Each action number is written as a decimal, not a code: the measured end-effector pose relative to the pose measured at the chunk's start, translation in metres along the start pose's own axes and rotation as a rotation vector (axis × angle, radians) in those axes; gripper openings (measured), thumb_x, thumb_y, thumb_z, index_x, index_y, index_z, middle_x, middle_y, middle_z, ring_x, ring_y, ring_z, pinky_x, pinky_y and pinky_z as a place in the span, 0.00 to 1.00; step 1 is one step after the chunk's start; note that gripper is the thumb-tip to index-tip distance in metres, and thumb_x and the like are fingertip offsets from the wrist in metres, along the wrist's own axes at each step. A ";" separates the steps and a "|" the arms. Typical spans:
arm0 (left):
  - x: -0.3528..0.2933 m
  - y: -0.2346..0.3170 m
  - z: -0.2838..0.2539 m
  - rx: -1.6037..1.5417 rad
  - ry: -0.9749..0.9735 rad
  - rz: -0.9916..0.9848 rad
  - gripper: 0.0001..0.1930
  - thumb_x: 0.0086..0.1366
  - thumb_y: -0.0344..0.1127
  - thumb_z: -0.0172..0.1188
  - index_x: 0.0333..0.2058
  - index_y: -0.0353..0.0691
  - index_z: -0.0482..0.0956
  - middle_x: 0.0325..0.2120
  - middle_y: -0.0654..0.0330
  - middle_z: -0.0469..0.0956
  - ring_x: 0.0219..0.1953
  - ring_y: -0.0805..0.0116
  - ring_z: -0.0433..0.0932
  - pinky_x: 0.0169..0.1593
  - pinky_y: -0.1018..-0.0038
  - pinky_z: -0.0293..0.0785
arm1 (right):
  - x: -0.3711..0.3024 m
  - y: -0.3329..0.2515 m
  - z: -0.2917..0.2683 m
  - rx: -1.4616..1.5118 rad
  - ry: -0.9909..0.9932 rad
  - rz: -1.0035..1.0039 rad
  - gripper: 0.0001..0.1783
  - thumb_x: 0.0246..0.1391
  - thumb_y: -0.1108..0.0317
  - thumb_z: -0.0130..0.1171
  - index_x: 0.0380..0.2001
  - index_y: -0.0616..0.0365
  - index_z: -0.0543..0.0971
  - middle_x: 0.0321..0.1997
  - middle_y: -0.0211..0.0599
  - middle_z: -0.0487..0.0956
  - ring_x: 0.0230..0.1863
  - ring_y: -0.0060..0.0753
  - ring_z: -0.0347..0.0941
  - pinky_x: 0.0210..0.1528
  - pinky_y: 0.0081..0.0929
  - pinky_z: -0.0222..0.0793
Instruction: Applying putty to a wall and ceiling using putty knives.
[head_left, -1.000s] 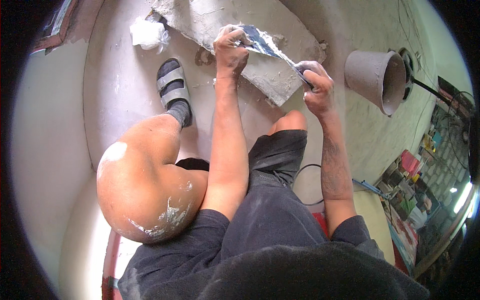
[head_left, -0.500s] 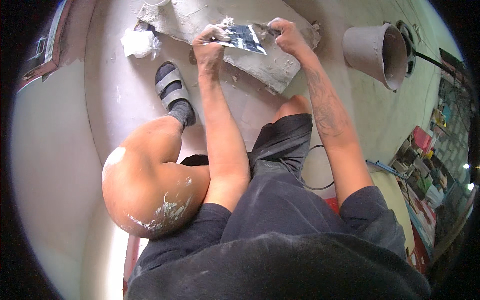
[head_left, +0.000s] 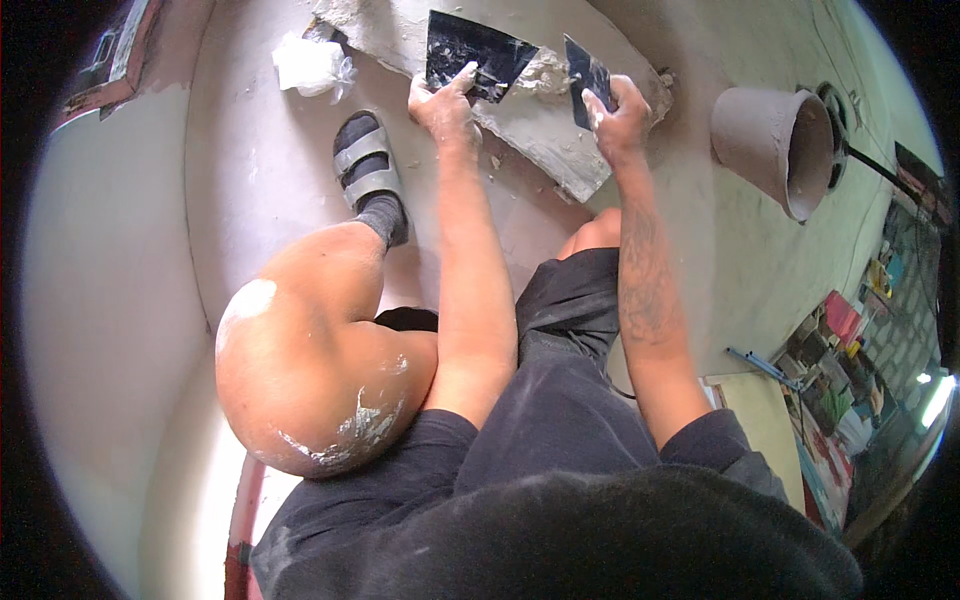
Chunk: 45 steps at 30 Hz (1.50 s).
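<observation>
The person crouches on the floor (head_left: 260, 200) and works with two flat dark blades over a plaster-covered board (head_left: 560, 150) that lies on the floor in front of the knees. The left hand (head_left: 445, 100) is closed around the lower edge of the wide blade (head_left: 470, 60), with the thumb pressed on its face; the blade stands tilted over the board. The right hand (head_left: 620, 115) is closed on the smaller blade (head_left: 585, 75), which is held just beside the first one, and a lump of grey plaster (head_left: 540, 75) sits between the two blades, touching both as far as I can see.

I judge that the step in hand is the moving of plaster from one blade to the other, or the scraping of one blade clean with the other. The next move, in my opinion, needs both hands to keep a firm grip and to draw the edges against each other at a flat angle, so that the lump does not fall off.

Near the right side a grey bucket (head_left: 770, 140) lies on its side, well apart from the hands. A crumpled white bag (head_left: 310, 65) lies near the sandalled foot (head_left: 370, 170).
</observation>
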<state>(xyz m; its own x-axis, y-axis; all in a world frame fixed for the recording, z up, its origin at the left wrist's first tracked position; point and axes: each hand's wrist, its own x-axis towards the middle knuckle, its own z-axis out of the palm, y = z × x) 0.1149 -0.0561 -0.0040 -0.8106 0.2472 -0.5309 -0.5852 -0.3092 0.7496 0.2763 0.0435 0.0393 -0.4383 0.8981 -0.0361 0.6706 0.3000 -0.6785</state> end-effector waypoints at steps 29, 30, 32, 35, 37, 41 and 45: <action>-0.009 0.086 0.014 -0.186 0.447 0.262 0.17 0.44 0.15 0.54 0.36 0.28 0.70 0.33 0.52 0.74 0.30 0.62 0.76 0.35 0.69 0.78 | -0.012 -0.014 0.168 -0.456 -0.074 -0.119 0.03 0.38 0.71 0.53 0.19 0.56 0.76 0.39 0.46 0.71 0.36 0.46 0.73 0.36 0.42 0.68; -0.007 0.087 0.012 -0.197 0.451 0.273 0.17 0.43 0.14 0.54 0.36 0.29 0.70 0.33 0.52 0.74 0.30 0.62 0.76 0.35 0.70 0.78 | 0.000 -0.016 0.160 -0.421 -0.090 -0.062 0.05 0.38 0.71 0.53 0.21 0.56 0.78 0.40 0.47 0.72 0.38 0.48 0.73 0.38 0.43 0.69; -0.003 0.083 0.011 -0.223 0.459 0.276 0.17 0.43 0.14 0.54 0.36 0.29 0.70 0.33 0.53 0.74 0.30 0.62 0.76 0.35 0.70 0.78 | 0.021 -0.013 0.134 -0.407 -0.064 -0.108 0.07 0.38 0.70 0.54 0.24 0.56 0.79 0.39 0.48 0.72 0.38 0.49 0.73 0.40 0.42 0.69; -0.002 0.082 0.010 -0.220 0.526 0.236 0.16 0.43 0.14 0.55 0.35 0.30 0.71 0.31 0.55 0.74 0.30 0.64 0.76 0.35 0.71 0.78 | 0.045 -0.021 0.088 -0.357 -0.116 -0.115 0.12 0.36 0.68 0.55 0.28 0.57 0.79 0.37 0.49 0.74 0.39 0.50 0.74 0.43 0.40 0.69; -0.005 0.080 0.016 -0.231 0.443 0.277 0.15 0.42 0.14 0.56 0.33 0.31 0.72 0.30 0.56 0.75 0.29 0.65 0.76 0.35 0.73 0.77 | 0.051 -0.015 0.062 -0.339 -0.176 -0.069 0.13 0.36 0.68 0.56 0.30 0.57 0.79 0.35 0.49 0.75 0.38 0.50 0.74 0.43 0.39 0.69; -0.003 0.076 0.016 -0.210 0.358 0.244 0.19 0.43 0.13 0.56 0.38 0.29 0.70 0.34 0.53 0.73 0.31 0.61 0.77 0.37 0.68 0.79 | 0.051 -0.006 0.032 -0.215 -0.170 0.042 0.15 0.36 0.72 0.55 0.33 0.58 0.77 0.34 0.51 0.76 0.40 0.49 0.74 0.44 0.36 0.68; -0.005 0.074 0.015 -0.206 0.327 0.243 0.20 0.43 0.13 0.55 0.38 0.29 0.70 0.34 0.53 0.74 0.31 0.61 0.77 0.38 0.68 0.79 | 0.045 -0.009 0.024 -0.331 -0.255 0.047 0.17 0.38 0.74 0.56 0.37 0.55 0.75 0.37 0.49 0.75 0.43 0.47 0.72 0.45 0.35 0.68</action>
<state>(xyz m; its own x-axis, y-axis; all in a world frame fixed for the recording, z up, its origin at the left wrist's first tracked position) 0.0761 -0.0661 0.0603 -0.8696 -0.1474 -0.4713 -0.3427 -0.5071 0.7909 0.2364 0.0736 0.0263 -0.5089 0.8175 -0.2697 0.8312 0.3852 -0.4009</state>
